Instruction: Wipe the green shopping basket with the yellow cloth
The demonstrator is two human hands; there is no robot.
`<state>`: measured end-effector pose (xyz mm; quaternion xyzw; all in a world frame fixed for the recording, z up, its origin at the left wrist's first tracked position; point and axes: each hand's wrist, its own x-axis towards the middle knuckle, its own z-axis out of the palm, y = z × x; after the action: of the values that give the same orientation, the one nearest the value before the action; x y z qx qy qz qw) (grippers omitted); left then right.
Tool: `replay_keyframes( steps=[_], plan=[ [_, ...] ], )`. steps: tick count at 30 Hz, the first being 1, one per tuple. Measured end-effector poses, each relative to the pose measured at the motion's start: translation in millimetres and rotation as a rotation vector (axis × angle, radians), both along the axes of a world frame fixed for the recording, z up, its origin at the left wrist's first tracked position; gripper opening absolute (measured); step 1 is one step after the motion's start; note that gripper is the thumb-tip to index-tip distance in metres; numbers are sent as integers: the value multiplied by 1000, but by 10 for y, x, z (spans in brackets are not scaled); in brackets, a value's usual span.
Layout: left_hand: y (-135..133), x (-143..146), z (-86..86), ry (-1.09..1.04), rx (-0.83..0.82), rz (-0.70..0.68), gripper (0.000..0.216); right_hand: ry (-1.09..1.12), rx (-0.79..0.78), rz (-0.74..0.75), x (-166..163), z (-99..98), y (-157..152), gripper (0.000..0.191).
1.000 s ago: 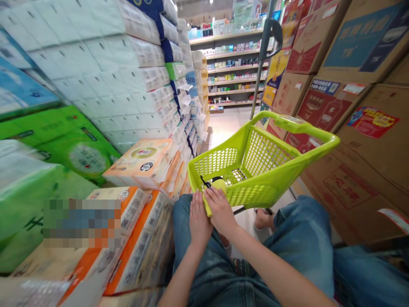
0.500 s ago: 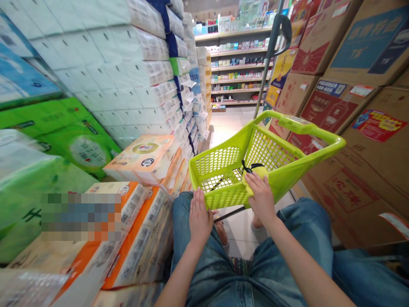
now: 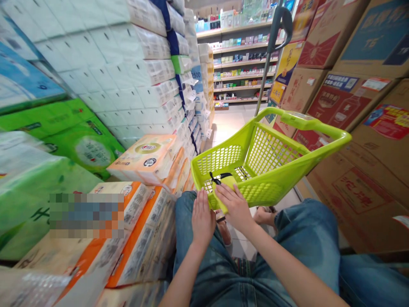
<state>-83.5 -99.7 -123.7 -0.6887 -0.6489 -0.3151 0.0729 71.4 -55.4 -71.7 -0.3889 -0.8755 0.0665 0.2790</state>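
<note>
A lime-green shopping basket [image 3: 275, 192] with lattice walls stands tilted between my knees. My left hand [image 3: 203, 218] rests against its near left corner, fingers stretched out and close together, nothing visible inside them. A yellow cloth [image 3: 221, 199] lies folded over the near rim, pressed there under my right hand [image 3: 234, 207]. That hand's fingers bend over the rim with the cloth beneath them. A black strap or tie [image 3: 215, 178] shows beside the cloth, inside the basket. The basket's long grey pull handle [image 3: 271, 47] rises at the far side.
Packs of tissue [image 3: 140, 157] are stacked along my left, with a tall white stack [image 3: 128, 72] behind. Cardboard cartons [image 3: 358, 170] form a wall at right. Shelves of small goods [image 3: 243, 62] stand at the aisle's far end. Another denim-clad leg [image 3: 367, 277] shows at lower right.
My right hand has slid left along the near rim with the yellow cloth, closer to my left hand. The black strap moved with it. My left hand stays at the corner.
</note>
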Motion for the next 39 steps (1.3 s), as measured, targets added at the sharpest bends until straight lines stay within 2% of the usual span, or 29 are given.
replay_keyframes(
  steps=[5, 8, 10, 12, 16, 19, 21, 24, 28, 31, 34, 39],
  plan=[
    [11, 38, 28, -32, 16, -11, 77, 19, 64, -234, 739, 71, 237, 76],
    [5, 57, 20, -58, 20, -16, 77, 55, 98, -333, 839, 76, 277, 74],
    [-1, 72, 12, -77, 23, -13, 77, 75, 92, -354, 682, 59, 230, 74],
    [-4, 82, 2, -86, 32, -6, 77, 76, 52, -314, 388, 29, 133, 74],
    [6, 60, -37, -62, 36, -7, 77, 65, -23, -107, -250, -28, -89, 67],
    [15, 28, -60, -5, 25, 5, 77, 62, -34, -11, -418, -33, -154, 66],
    [17, 19, -61, 17, 21, 8, 78, 43, -33, 24, -306, -16, -127, 66],
    [19, 33, -45, 0, 20, 17, 78, 15, -16, -14, 116, 23, -1, 70],
    [30, 56, -36, -36, 20, 12, 78, 43, 44, -233, 742, 71, 221, 76],
    [40, 69, -46, -66, 32, 3, 78, 98, 70, -387, 877, 105, 297, 72],
    [43, 87, -59, -88, 44, 12, 76, 135, 50, -413, 584, 116, 218, 69],
    [41, 83, -99, -103, 38, 17, 74, 107, -46, -147, -260, 40, -69, 67]
  ],
)
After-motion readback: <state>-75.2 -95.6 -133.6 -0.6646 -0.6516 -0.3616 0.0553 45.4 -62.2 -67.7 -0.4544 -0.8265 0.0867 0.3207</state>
